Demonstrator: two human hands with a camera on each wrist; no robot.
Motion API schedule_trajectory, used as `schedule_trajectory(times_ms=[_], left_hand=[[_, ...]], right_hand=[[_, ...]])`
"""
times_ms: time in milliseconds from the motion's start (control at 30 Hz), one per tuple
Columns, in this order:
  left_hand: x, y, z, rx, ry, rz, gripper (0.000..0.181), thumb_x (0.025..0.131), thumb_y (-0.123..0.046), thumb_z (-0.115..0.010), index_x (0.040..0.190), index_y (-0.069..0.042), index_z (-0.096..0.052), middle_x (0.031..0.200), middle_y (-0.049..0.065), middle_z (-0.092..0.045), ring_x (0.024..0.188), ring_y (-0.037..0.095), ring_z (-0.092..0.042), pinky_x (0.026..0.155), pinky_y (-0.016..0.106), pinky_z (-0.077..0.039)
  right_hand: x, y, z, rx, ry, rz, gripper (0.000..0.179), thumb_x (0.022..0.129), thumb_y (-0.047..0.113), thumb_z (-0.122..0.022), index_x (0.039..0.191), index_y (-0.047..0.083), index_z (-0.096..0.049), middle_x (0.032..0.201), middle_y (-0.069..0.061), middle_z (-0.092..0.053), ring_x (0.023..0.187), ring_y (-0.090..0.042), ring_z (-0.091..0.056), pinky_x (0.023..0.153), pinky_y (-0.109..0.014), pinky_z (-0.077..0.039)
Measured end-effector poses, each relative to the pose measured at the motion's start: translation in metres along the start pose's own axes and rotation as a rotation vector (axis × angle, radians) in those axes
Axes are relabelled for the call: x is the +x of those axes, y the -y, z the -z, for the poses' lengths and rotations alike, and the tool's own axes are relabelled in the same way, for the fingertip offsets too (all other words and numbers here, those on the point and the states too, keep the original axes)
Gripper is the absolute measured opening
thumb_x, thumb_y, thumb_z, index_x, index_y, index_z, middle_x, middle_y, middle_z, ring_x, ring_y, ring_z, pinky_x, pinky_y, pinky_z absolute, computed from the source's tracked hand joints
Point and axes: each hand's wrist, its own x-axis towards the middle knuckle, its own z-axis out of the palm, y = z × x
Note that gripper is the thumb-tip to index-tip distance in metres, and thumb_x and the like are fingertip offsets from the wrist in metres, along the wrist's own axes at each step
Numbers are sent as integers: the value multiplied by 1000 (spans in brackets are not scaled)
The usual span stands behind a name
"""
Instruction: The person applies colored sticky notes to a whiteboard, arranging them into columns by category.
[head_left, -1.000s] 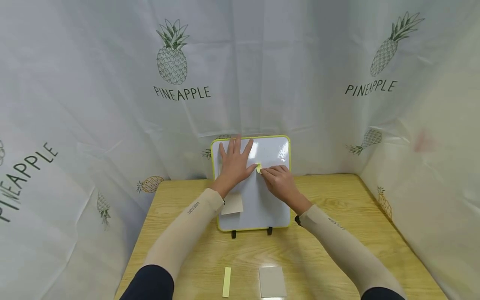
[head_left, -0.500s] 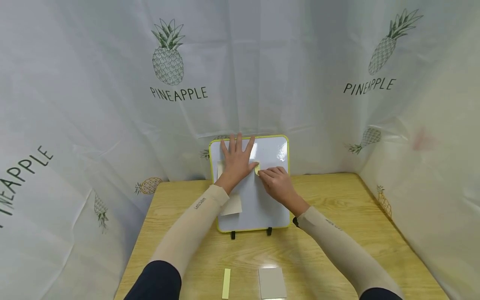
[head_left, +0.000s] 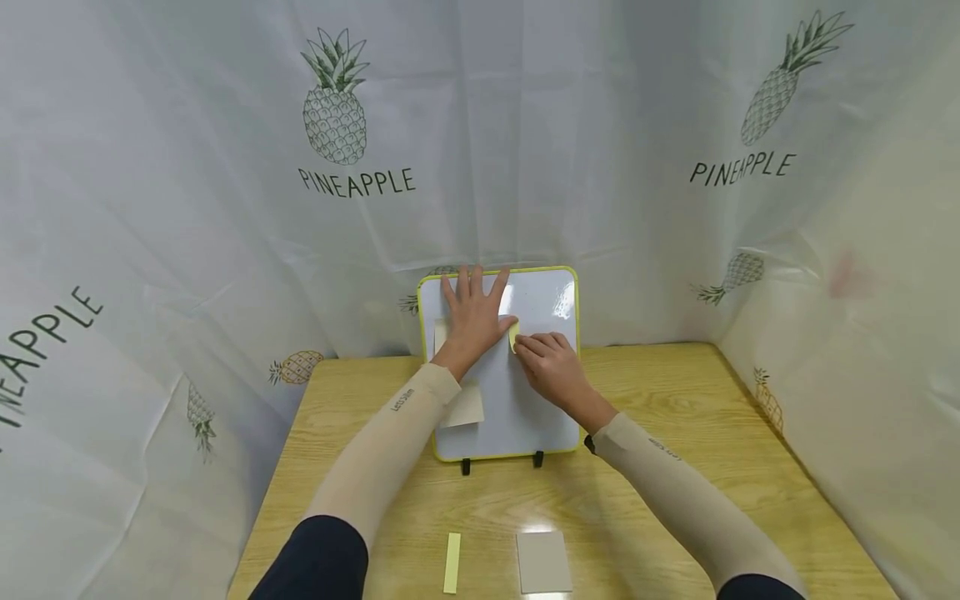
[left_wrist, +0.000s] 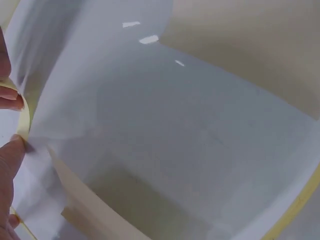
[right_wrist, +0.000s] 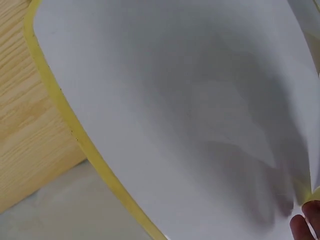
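A whiteboard [head_left: 532, 400] with a yellow rim stands upright on black feet. My left hand [head_left: 474, 323] rests spread on its upper left part, fingertips at the top rim. Its thumb touches the upper end of a small pale yellow sticky strip [head_left: 513, 338]. With curled fingers my right hand [head_left: 553, 367] pinches the strip's lower end, and the strip bows off the board in the left wrist view. Right fingertips [right_wrist: 302, 227] show at the corner of the right wrist view. Partly hidden by my left arm, a cream sticky note [head_left: 467, 406] hangs on the board's lower left.
Another cream note [head_left: 440, 333] is on the board's left side, partly covered by my left hand. On the wooden table [head_left: 637, 500] in front lie a yellow strip pad [head_left: 452, 563] and a beige square pad [head_left: 543, 562]. A pineapple-print curtain [head_left: 570, 167] surrounds the table.
My left hand has shifted slightly right on the board, uncovering more of the upper cream note. The right fingers have drawn slightly down, and the yellow strip looks narrower and more upright.
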Motion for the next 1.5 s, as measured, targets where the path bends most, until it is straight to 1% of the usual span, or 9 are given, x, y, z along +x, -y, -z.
schedule_trajectory(times_ms=[167, 367, 500, 633, 867, 1133, 1333, 1433, 1500], left_hand=[[2, 1, -1, -9, -21, -6, 90, 83, -64, -68, 156, -30, -27, 149, 19, -34, 146, 42, -21, 112, 69, -14], [2, 1, -1, -20, -35, -10, 90, 81, -63, -70, 155, -30, -29, 147, 20, -36, 145, 42, -23, 112, 70, -16], [2, 0, 0, -33, -45, -15, 90, 80, -61, -72, 154, -30, -31, 146, 21, -37, 144, 42, -24, 112, 70, -17], [2, -1, 1, -31, -54, -17, 89, 80, -61, -72, 154, -30, -32, 146, 21, -37, 144, 42, -25, 111, 70, -18], [2, -2, 2, 10, -60, -11, 89, 80, -61, -73, 153, -31, -33, 144, 19, -40, 142, 40, -27, 111, 69, -20], [2, -1, 5, 26, 0, 3, 87, 84, -62, -68, 155, -31, -28, 146, 20, -35, 144, 39, -24, 112, 69, -17], [1, -1, 6, 41, 10, 7, 87, 84, -63, -66, 155, -32, -27, 147, 20, -34, 144, 39, -23, 112, 69, -18], [0, -2, 7, 46, 12, 0, 87, 85, -63, -66, 156, -32, -26, 147, 21, -33, 144, 40, -23, 112, 70, -18], [0, -1, 6, 58, 15, -4, 87, 86, -63, -64, 156, -33, -25, 148, 20, -32, 144, 39, -23, 112, 69, -18]], right_hand=[[2, 2, 0, -19, 19, 0, 31, 84, 23, -77, 111, 7, -76, 115, -7, -74, 102, -25, -68, 86, -42, -50], [-2, 5, -1, -44, 39, -4, 46, 93, 40, -61, 121, 5, -71, 125, -10, -70, 116, -30, -63, 94, -47, -47], [-11, 9, -4, -54, 32, 28, 49, 96, 44, -53, 119, 4, -72, 123, -10, -71, 117, -31, -62, 95, -49, -47], [-14, 12, -4, -37, 10, 54, 49, 97, 44, -50, 115, 4, -73, 118, -9, -73, 114, -32, -64, 93, -51, -48], [-9, 9, -5, -38, 6, -2, 56, 101, 48, -42, 119, 3, -71, 125, -12, -69, 120, -35, -60, 98, -53, -45], [-35, 21, -7, -8, 46, 47, 55, 100, 48, -44, 120, 3, -71, 127, -11, -68, 121, -33, -60, 100, -52, -45], [-54, 39, -6, 65, 87, 43, 55, 103, 47, -40, 121, 4, -70, 123, -9, -70, 120, -31, -61, 101, -53, -43], [-62, 52, -4, 116, 68, 60, 52, 102, 45, -44, 118, 3, -71, 119, -9, -71, 115, -30, -63, 98, -54, -45], [-67, 62, -2, 149, 58, 73, 47, 99, 42, -51, 115, 3, -72, 116, -10, -72, 111, -30, -65, 96, -54, -46]])
